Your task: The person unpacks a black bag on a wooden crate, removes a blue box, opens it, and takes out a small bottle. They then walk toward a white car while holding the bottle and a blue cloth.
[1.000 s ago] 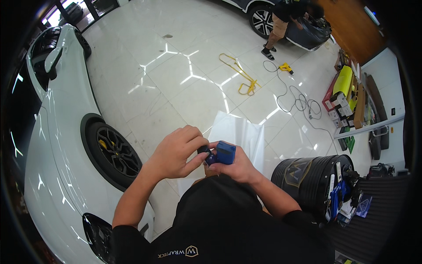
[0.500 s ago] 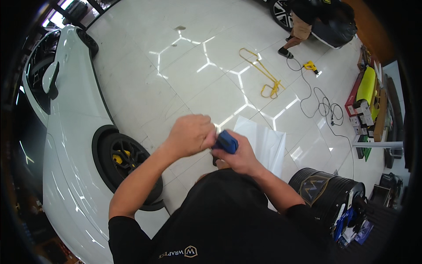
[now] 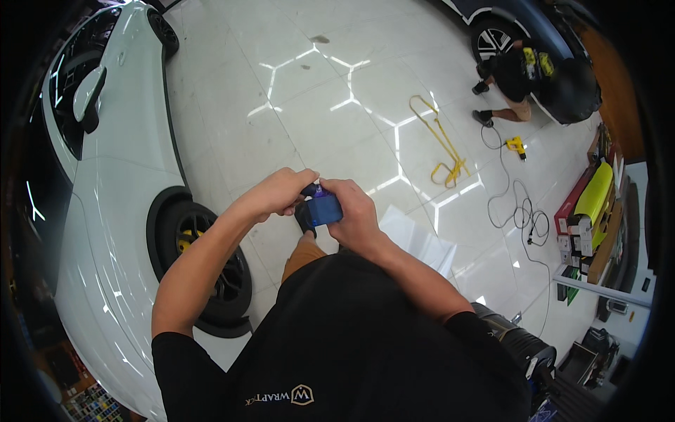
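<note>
In front of my waist, my two hands meet over small items. My right hand [image 3: 354, 212] is closed around a dark-blue block [image 3: 325, 210] with flat faces. A small purple-blue part [image 3: 319, 192] shows just above the block, under the right thumb; its kind is unclear. My left hand [image 3: 280, 194] is closed, its fingertips around a small dark piece [image 3: 309, 189] that touches or nearly touches the purple part. The left fingers partly hide that piece.
A white car [image 3: 116, 225] stands close on my left, its black wheel [image 3: 211, 257] near my elbow. A yellow strap [image 3: 439, 137], a heat gun [image 3: 517, 146] with a cable, and a white sheet [image 3: 415, 239] lie on the floor. Another person [image 3: 513, 77] crouches by a dark car. A black drum [image 3: 517, 337] stands right.
Both hands have shifted left and come together. The blue block has turned to show a broad face. My view has swung, and the person by the far car has changed posture.
</note>
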`<state>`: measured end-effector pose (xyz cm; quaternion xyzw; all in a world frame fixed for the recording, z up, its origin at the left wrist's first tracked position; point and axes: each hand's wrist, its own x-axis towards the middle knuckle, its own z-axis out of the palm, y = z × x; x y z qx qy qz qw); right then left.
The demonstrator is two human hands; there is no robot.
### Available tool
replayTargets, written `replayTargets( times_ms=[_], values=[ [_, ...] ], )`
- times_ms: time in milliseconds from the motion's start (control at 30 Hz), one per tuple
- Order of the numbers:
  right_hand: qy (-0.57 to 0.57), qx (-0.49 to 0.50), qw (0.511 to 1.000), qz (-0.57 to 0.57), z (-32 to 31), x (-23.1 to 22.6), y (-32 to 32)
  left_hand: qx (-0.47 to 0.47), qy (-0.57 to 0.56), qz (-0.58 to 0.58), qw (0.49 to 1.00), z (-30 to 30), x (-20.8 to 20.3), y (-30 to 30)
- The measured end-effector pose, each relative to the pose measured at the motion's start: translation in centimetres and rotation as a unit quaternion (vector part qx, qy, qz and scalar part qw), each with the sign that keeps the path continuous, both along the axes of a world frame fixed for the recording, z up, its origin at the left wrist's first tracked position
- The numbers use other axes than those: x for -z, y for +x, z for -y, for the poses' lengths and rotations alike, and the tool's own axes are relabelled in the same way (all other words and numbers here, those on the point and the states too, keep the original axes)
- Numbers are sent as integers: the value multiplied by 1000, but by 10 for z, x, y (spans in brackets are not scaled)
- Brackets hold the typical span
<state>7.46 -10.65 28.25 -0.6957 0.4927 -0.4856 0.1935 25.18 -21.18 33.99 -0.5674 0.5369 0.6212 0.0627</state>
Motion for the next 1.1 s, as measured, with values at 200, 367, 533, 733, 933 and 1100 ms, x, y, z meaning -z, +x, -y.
replayTargets(
  times_ms=[200, 367, 533, 733, 933, 1100],
  values=[
    [370, -247, 821, 358, 77, -41, -3, 307, -677, -162, 649, 65, -44, 34],
    [323, -263, 822, 388, 149, -73, 41, 293, -631, -178, 696, 141, -52, 59],
    [232, -28, 946, 225, 231, -59, 94, 182, -574, 20, 798, 217, -28, 73],
    [-5, 38, 998, 48, 327, 10, 129, 172, -367, 41, 913, 316, 13, 115],
    [164, -1, 966, 198, 421, -12, 126, 230, -370, 81, 896, 401, -81, 107],
    [139, -64, 958, 241, 520, -17, 116, 311, -530, -168, 771, 487, -86, 135]
  ],
)
